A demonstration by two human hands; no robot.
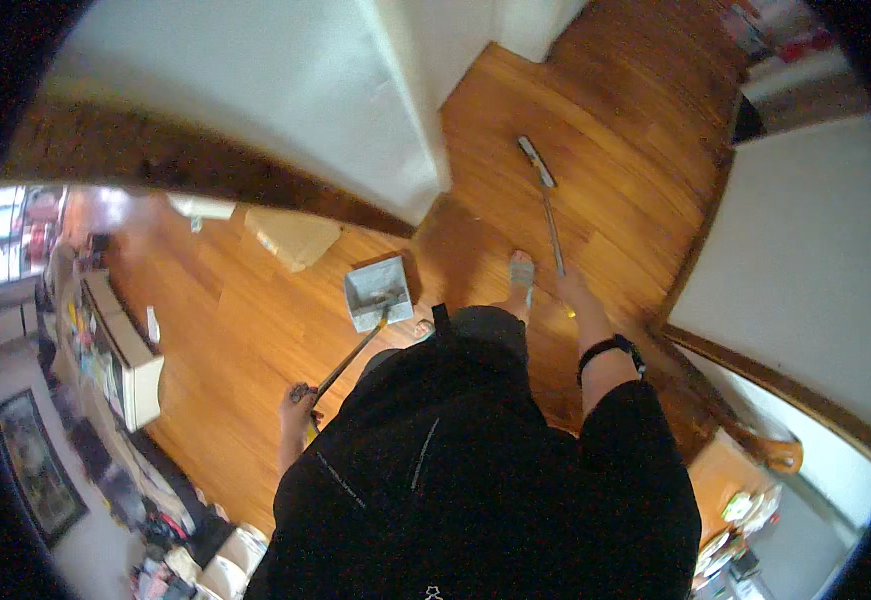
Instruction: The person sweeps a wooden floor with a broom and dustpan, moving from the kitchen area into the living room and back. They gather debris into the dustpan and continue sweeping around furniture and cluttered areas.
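Observation:
My left hand (299, 402), low at the left, is closed round the upper end of a long, dark dustpan handle. Its grey, box-shaped dustpan (365, 320) rests on the wooden floor in front of my left foot, with some debris inside that I cannot make out. On the right, my right hand (579, 294) grips a broom by its thin pole (553, 230); a yellow end shows just below the fingers. The narrow grey and white broom head (535, 162) lies against the floor ahead of my right foot (521, 275), well apart from the dustpan.
A white wall corner (433, 185) with dark wood trim juts in between the two floor areas. Flat cardboard (290, 238) lies beyond the dustpan. To the left stands a low white cabinet (143, 390). A white panel (795, 220) edged in wood borders the right side.

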